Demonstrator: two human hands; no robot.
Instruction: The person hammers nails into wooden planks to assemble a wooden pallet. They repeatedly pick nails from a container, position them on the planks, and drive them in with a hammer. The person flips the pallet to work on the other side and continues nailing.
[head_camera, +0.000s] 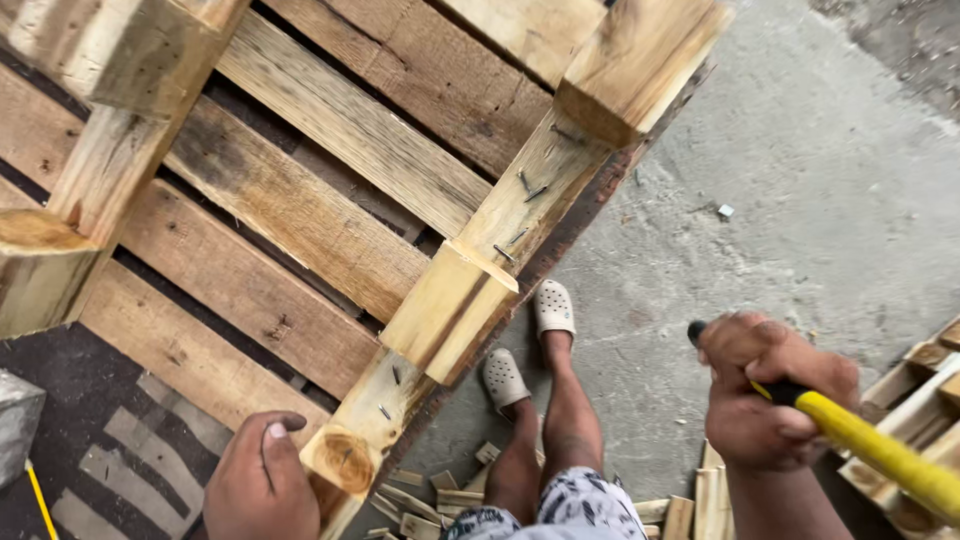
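The person is standing over a wooden pallet (300, 200) that is tilted up on its edge, and the left hand (262, 480) is gripping the near corner of its runner (440, 310), fingers curled round the end where the grain rings are showing. The right hand (765, 390) is closed in a fist round the black grip of a yellow-handled tool (880, 450), probably a hammer; its head is lying outside the picture, so what kind of head it has cannot be told.

Bent nails (530, 190) are sticking out of the runner between the blocks, and more are poking out lower down, just above the left hand. That looks like the main hazard: if the pallet is slipping or the hand is sliding upward, the nail points could be catching the fingers. A swing landing close to that corner could also be striking the holding hand, since it is sitting right on the end of the runner. The person's feet are in open, perforated clogs (553, 308), just beside the pallet's lower edge, so a dropped pallet or a falling block could be hurting the toes.

Short wood offcuts (440, 495) are lying scattered on the concrete floor (800, 180) around the legs, making footing unsure. Another stack of timber (925, 390) is crowding the right side, close behind the tool handle, leaving little room for a swing.
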